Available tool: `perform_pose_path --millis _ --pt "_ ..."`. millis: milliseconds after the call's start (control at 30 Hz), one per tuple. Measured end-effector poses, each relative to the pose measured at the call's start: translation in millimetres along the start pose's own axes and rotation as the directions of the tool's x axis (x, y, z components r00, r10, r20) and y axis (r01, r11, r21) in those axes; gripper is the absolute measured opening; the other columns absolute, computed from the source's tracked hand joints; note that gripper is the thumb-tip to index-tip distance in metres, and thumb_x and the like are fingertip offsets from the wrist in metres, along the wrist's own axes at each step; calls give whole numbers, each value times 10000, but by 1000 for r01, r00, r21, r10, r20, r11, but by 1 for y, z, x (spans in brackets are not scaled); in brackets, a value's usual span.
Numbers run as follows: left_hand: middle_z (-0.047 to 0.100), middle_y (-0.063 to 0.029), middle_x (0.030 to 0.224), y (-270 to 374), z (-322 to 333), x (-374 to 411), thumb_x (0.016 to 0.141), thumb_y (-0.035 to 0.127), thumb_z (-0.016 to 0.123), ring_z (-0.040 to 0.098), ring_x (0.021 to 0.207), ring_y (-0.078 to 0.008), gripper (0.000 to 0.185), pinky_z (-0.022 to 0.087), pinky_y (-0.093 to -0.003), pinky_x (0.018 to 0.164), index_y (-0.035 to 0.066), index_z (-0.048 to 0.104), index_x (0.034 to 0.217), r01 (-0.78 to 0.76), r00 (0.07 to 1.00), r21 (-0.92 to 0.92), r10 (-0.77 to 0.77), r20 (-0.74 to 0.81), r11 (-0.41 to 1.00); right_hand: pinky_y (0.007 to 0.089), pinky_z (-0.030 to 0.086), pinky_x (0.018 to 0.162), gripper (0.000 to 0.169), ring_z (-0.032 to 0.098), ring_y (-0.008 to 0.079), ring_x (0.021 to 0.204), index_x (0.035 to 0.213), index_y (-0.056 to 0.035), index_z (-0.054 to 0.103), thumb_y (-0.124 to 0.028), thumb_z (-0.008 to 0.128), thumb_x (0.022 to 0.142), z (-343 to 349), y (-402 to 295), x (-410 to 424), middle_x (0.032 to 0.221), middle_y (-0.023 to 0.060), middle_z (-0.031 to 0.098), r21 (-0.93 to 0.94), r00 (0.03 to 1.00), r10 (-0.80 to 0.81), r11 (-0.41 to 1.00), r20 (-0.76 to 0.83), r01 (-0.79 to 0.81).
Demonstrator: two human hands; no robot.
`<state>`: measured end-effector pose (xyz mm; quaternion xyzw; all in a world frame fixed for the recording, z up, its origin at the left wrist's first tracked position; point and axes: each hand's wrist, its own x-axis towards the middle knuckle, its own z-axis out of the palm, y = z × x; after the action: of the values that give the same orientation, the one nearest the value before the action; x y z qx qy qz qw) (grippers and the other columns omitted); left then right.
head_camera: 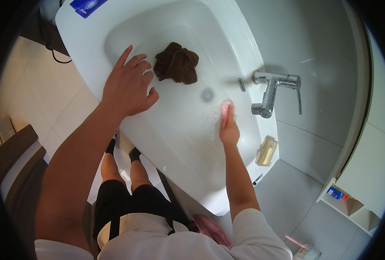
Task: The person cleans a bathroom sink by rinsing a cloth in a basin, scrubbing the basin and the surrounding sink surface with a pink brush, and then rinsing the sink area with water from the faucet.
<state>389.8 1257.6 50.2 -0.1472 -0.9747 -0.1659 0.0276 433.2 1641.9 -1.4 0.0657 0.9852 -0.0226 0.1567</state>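
Observation:
My left hand (129, 84) hangs over the left side of a white washbasin (166, 143), fingers apart and bent, with nothing in it. To its right a crumpled, wet-looking brown cloth (176, 63) lies in the basin. My right hand (228, 125) is low in the basin, in rippling water, left of and below the spout of the chrome mixer tap (269, 92). A bright pink patch shows at its fingers; whether that is a held thing or lit skin I cannot tell. The round drain (207, 95) sits between the cloth and my right hand.
A clear soap dish with a yellowish bar (266, 151) stands on the basin's right rim. A blue packet (87, 6) lies on the upper left rim. At the lower right are an open shelf (345, 206) with bottles and a glass holding a pink toothbrush (296, 242).

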Motion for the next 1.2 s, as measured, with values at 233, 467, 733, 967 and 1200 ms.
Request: perform_pose_path --millis 233,467,733,967,1200 --pt "634 -45 1133 1 -3 1 808 294 548 470 1271 -190 292 164 -437 1205 68 710 896 23 999 22 -25 48 999 433 518 634 372 658 370 788 1319 -254 519 -138 481 967 -49 -10 54 990 167 674 -5 846 -361 921 -393 391" --pt "630 -47 1099 -1 1 0 772 230 592 479 1262 -204 198 177 -449 1203 62 685 821 27 999 -26 -27 23 999 471 434 511 101 621 386 637 986 -247 588 -188 511 956 -30 15 49 701 170 632 -18 935 -237 970 -265 241" --pt "638 -47 1077 -3 -1 0 761 213 598 496 1243 -205 175 194 -449 1198 65 682 804 5 1000 -36 -5 6 999 442 479 614 134 641 367 721 962 -236 638 -186 514 942 -27 6 55 787 152 664 114 920 -229 954 -317 276" --pt "642 -48 1039 -2 2 -3 760 206 604 511 1226 -208 164 205 -459 1193 64 675 802 -20 999 -27 19 -38 999 383 489 644 167 644 356 751 1005 -172 648 -168 485 971 -52 -18 73 871 150 664 136 933 -250 947 -259 292" --pt "642 -49 1030 -1 -1 0 748 203 607 521 1212 -215 175 212 -463 1189 55 674 813 -17 1000 -20 17 -18 1000 302 481 685 180 630 232 731 1025 -163 642 -163 468 982 -47 -5 90 866 97 663 288 849 -384 820 -364 494"
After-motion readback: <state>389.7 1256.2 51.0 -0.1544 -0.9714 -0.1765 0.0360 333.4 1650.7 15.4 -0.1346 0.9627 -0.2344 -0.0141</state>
